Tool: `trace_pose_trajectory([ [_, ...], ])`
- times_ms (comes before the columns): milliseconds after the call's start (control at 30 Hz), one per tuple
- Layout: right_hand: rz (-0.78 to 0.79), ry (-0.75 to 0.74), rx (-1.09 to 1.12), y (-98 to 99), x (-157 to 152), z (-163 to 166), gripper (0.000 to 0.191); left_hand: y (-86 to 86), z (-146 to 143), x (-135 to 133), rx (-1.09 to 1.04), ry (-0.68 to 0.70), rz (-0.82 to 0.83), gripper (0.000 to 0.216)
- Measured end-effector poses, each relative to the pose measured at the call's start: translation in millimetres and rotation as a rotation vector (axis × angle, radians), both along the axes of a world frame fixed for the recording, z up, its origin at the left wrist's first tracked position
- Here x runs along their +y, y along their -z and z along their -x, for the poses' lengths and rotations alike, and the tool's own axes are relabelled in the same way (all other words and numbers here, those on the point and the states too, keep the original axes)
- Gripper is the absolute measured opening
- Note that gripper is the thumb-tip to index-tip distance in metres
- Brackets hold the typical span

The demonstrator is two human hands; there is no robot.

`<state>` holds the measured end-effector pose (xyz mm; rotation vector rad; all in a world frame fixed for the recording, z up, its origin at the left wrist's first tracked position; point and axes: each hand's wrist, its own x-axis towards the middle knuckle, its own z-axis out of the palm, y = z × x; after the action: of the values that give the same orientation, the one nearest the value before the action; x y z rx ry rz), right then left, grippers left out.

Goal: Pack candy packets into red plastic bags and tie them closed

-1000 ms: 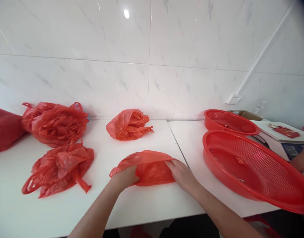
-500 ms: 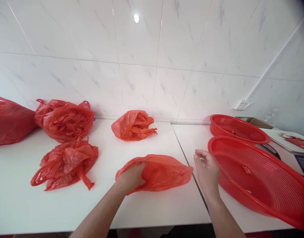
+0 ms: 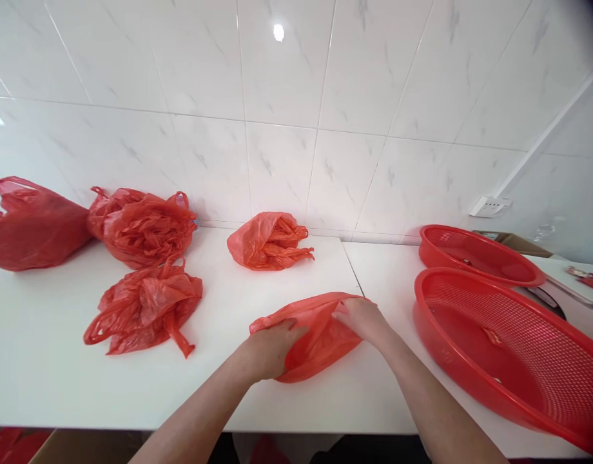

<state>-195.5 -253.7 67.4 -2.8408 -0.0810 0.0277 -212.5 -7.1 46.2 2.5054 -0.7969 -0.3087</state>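
A thin red plastic bag [image 3: 320, 345] lies on the white table with its mouth open toward me. My left hand [image 3: 274, 348] reaches in at the bag's left side, fingers apart, part of the hand pressing on the plastic. From the right, my right hand [image 3: 364, 317] has its stretched fingers inside the mouth, touching the far right edge; some fingertips are hidden. Behind my hands sits a bunched red bag [image 3: 267, 241]. Another crumpled red bag [image 3: 146, 309] with its handles showing rests to the left.
A bundle of red bags [image 3: 142, 225] and a full-looking red bag [image 3: 38, 225] stand back left by the tiled wall. On the right are a large red basket [image 3: 470, 328] and a smaller red basket [image 3: 480, 254]. A wall socket [image 3: 490, 206] is above them.
My right hand has moved left from beside the basket into the bag's mouth. My left hand and the bag have shifted slightly right, and the view has turned a little left.
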Motion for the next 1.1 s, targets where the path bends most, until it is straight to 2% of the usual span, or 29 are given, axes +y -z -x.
trace_pose_trajectory([
  [67,-0.040,-0.022,0.090,-0.7,-4,-2,0.011,-6.2,2,2,0.031,0.046,-0.050,0.080],
  [133,-0.084,-0.065,0.187,2.4,-3,-1,0.017,-13.3,1,2,0.026,0.028,-0.018,0.076],
  [300,-0.152,-0.099,0.260,17.6,-6,-4,0.071,-21.2,-11,-7,-0.121,0.017,0.193,0.051],
  [367,-0.189,-0.107,0.253,23.6,-13,-6,0.078,-15.3,-22,-8,-0.179,0.009,0.202,0.054],
  [467,-0.328,-0.130,0.280,33.1,-27,-9,0.075,2.2,-42,-5,-0.159,-0.072,0.099,0.073],
  [533,-0.459,-0.136,0.312,39.4,-37,-10,0.072,13.5,-51,-1,-0.100,-0.096,0.063,0.079],
  [633,-0.701,-0.082,0.274,44.2,-45,-10,0.053,19.6,-54,2,-0.101,-0.083,0.130,0.068],
  [700,-0.767,0.031,0.170,42.4,-42,-7,0.040,15.6,-49,0,-0.207,-0.081,0.207,0.051],
  [800,-0.611,0.144,-0.073,36.0,-23,0,0.030,5.9,-39,-11,-0.387,-0.037,0.278,0.032],
  [900,-0.345,-0.019,-0.196,34.5,3,4,0.032,5.1,-33,-24,-0.427,0.035,0.255,0.031],
  [1000,-0.122,-0.193,-0.113,37.0,20,6,0.047,17.3,-34,-31,-0.402,0.013,0.174,0.040],
  [1100,-0.124,-0.212,-0.218,29.8,17,11,0.044,34.8,-44,-28,-0.480,-0.037,0.160,0.034],
])
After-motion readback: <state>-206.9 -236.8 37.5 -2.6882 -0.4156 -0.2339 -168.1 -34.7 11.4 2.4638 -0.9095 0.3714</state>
